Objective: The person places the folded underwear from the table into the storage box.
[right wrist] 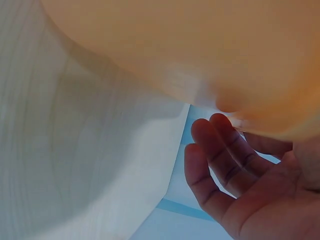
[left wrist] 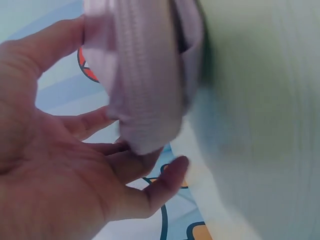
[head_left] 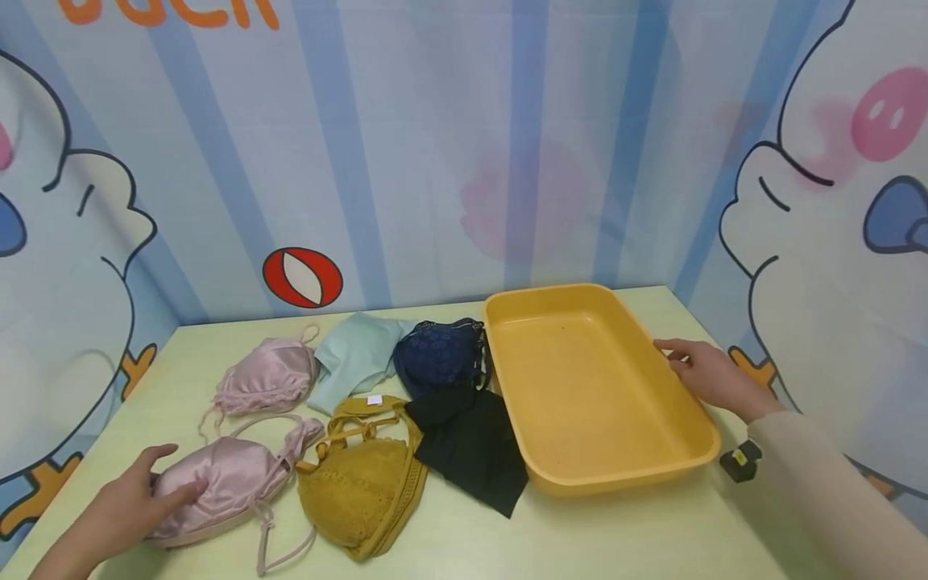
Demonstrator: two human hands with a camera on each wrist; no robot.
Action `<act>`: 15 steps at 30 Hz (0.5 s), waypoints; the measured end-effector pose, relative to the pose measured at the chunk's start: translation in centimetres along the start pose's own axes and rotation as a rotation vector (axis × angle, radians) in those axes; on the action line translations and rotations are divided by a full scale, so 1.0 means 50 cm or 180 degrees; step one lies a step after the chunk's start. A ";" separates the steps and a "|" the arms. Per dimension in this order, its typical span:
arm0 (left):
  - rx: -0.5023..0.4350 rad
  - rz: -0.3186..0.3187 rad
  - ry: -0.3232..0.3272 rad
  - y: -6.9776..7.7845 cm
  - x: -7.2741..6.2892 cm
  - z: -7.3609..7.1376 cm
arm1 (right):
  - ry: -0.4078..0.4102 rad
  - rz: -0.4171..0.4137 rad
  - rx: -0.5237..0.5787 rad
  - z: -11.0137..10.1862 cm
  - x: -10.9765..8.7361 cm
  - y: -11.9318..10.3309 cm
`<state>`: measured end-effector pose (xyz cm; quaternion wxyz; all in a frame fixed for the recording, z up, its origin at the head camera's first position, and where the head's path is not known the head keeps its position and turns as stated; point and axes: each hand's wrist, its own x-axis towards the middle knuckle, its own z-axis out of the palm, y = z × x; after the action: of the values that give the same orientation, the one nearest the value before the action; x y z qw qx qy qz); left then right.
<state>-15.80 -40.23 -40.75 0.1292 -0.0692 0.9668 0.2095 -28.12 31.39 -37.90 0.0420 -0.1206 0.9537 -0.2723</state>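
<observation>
My left hand [head_left: 123, 499] is at the left end of a folded pink satin bra [head_left: 217, 479], gripping it lightly with the thumb on top. In the left wrist view, the thumb and some fingers lie on either side of the bra's end [left wrist: 150, 80], while the little finger stands apart. At the right, my right hand [head_left: 714, 374] pinches the rim of a yellow plastic tray [head_left: 590, 482] near the middle of its right side. The right wrist view shows the other fingers [right wrist: 202, 172] loosely bent under the tray's wall [right wrist: 150, 35].
Beside the held bra lies a mustard bra [head_left: 355, 491]. Behind are another pink bra [head_left: 268, 374], a pale green garment [head_left: 355, 354] and a navy lace bra [head_left: 438, 354]. A black folded garment [head_left: 471, 443] borders the tray. A printed curtain [head_left: 435, 161] rises behind the table [head_left: 616, 540].
</observation>
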 end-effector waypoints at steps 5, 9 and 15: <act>0.0074 -0.0079 0.0033 0.002 0.000 -0.005 | -0.0007 0.0016 -0.0009 -0.002 -0.002 0.000; 0.0104 0.0004 0.0208 0.010 -0.005 -0.008 | -0.0034 0.0079 -0.0043 -0.002 -0.003 -0.001; 0.0042 0.0416 0.0639 0.025 -0.025 -0.011 | -0.0041 0.0087 -0.0031 0.002 -0.006 -0.005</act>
<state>-14.95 -39.26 -39.43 0.0182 -0.0258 0.9786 0.2032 -27.77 31.21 -37.86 0.0513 -0.1095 0.9563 -0.2662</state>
